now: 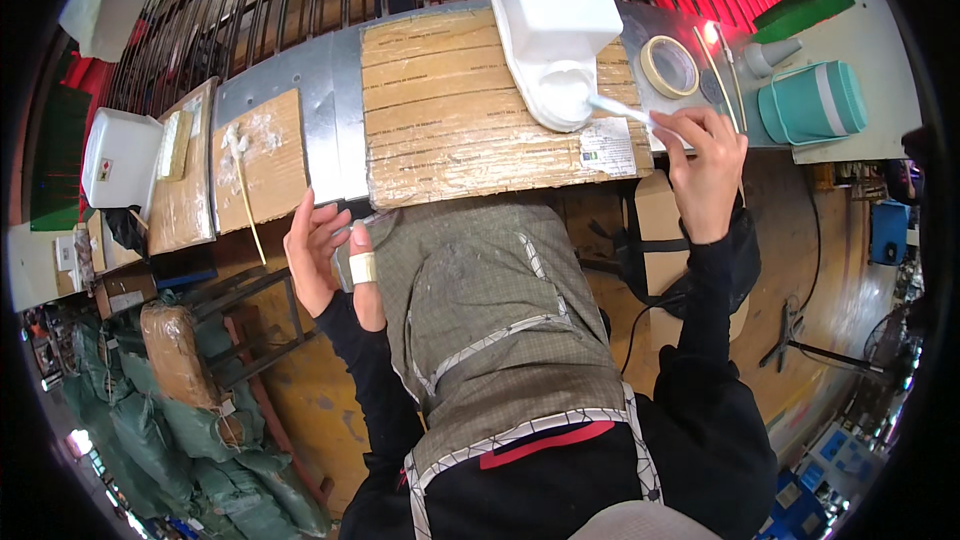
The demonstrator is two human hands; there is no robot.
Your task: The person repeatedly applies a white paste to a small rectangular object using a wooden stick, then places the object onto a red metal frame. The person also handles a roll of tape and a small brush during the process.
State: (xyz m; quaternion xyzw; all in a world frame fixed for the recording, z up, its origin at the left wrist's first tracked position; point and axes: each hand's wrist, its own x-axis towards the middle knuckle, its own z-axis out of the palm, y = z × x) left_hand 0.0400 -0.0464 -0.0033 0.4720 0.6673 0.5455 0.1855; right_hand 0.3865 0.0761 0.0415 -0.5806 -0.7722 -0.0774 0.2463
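A white box-shaped plastic housing (558, 0) with a rounded, cup-like lower end stands on a cardboard sheet (440, 120) in front of me. My right hand (706, 170), to its right, pinches a thin pale stick (625, 110) between thumb and fingers. The stick's far tip is at the rounded end of the housing; whether it touches there I cannot tell. Near the bench's front edge, left of the cardboard, my left hand (335, 258) is held with fingers apart and nothing in it. A pale tape band (363, 268) wraps its thumb.
Right of the housing are a tape roll (668, 67), thin rods (741, 80), a grey cone-shaped cup (774, 56) and a teal container (815, 103). On the left lie a smaller cardboard piece (270, 165) with a smeared stick (243, 185) and another white housing (120, 162). Green sacks (150, 440) fill the lower left.
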